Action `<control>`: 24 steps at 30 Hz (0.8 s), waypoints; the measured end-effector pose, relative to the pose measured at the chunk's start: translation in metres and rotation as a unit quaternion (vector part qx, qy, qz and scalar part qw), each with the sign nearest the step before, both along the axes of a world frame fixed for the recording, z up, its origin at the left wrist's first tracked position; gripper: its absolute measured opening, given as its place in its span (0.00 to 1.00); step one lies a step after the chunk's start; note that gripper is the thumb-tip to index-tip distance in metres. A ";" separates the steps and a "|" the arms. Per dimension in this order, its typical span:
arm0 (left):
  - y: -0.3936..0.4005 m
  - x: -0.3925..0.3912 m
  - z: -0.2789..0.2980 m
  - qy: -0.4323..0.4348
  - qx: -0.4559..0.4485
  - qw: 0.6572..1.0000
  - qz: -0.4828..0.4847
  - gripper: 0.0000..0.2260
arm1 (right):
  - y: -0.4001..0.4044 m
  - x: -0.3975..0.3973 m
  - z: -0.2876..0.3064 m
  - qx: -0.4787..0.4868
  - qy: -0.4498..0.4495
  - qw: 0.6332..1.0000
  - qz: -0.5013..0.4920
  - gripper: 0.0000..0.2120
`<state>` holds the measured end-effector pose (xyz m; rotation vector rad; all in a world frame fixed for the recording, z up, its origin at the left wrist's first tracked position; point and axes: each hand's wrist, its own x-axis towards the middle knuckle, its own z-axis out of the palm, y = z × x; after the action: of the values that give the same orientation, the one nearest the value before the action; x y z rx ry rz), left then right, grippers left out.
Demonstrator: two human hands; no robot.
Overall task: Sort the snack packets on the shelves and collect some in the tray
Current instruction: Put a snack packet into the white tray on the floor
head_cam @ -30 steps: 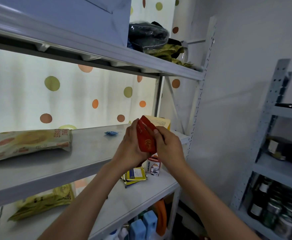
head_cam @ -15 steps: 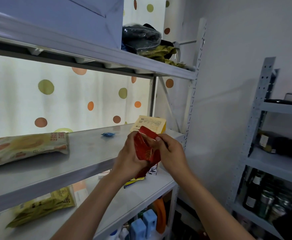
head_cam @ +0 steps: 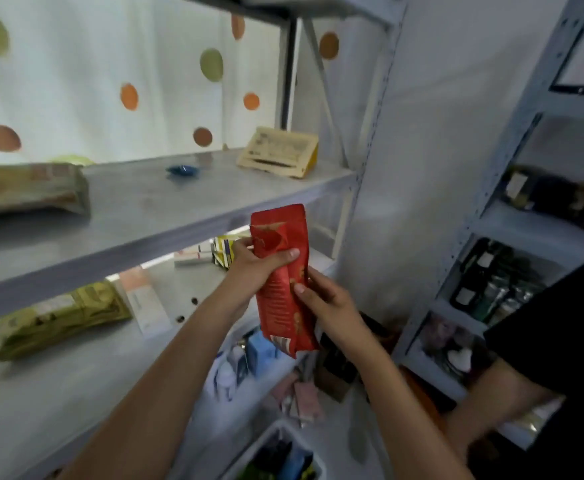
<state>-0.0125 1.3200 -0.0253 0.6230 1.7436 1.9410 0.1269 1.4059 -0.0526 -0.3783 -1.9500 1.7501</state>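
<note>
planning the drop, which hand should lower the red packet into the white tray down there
Right, probably. The right hand grips the red packet at mid-height, on the side toward the white tray below. The left hand only pinches its crumpled top.

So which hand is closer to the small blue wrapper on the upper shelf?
Left. The left hand grips the red packet just below that shelf's front edge, below-right of the blue wrapper. The right hand holds it lower and further right.
</note>
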 end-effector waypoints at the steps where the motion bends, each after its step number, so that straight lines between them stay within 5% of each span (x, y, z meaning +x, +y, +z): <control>1: 0.005 0.001 -0.014 -0.023 -0.001 1.000 -0.001 0.41 | -0.001 0.001 -0.017 -0.010 -0.011 1.000 -0.010 0.19; 5: 0.037 0.014 -0.069 -0.045 -0.097 0.993 0.047 0.40 | 0.013 0.000 -0.084 -0.001 -0.082 0.996 -0.028 0.34; 10: 0.074 0.025 -0.127 -0.003 -0.191 0.979 0.067 0.42 | 0.037 0.000 -0.136 -0.047 -0.143 0.987 -0.055 0.29; 15: 0.112 0.015 -0.176 -0.058 -0.179 0.981 -0.042 0.05 | 0.090 0.009 -0.183 -0.171 -0.150 0.970 -0.087 0.23; 24: 0.160 0.019 -0.275 -0.222 -0.289 0.928 -0.080 0.11 | 0.162 0.013 -0.271 -0.300 -0.195 0.924 -0.137 0.22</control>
<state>0.0066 1.4797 -0.3007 0.0939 1.7660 1.2303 0.1395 1.5683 -0.3233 -1.2303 -1.4384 2.1636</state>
